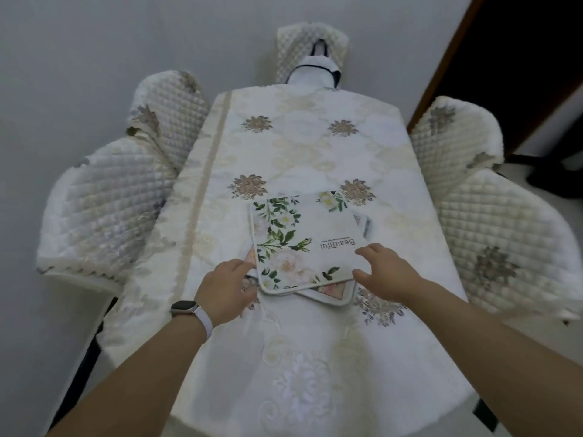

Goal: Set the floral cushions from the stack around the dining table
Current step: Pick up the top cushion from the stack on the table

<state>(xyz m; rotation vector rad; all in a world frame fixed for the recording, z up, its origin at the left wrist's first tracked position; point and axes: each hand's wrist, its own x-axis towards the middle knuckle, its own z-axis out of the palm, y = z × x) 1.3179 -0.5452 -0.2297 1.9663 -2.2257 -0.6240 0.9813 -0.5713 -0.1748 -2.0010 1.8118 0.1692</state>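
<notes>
At the near edge, the table (284, 367) under a white embroidered tablecloth is cut off by the bottom of the view. Both bare forearms reach over it to the stack of flat square floral cushions lying in its middle. The left hand (225, 288), with a lilac-strapped wristwatch (189, 312) on its wrist, is at the stack's near left corner. Its fingertips are hidden at the cushion edge, so I cannot tell whether they grip it. The right hand (389, 272) is at the near right corner, its fingers (370, 249) spread wide and lightly bent, touching the top cushion's edge and holding nothing.

The white top cushion with green leaves, pale roses and the word "Beautiful" (303, 241) covers the rest. Of the lower cushions (334, 294) only corners peek out, so their number is unclear.

Cream quilted chair covers stand left (104, 209), right (473, 203) and at the far end (312, 45).
</notes>
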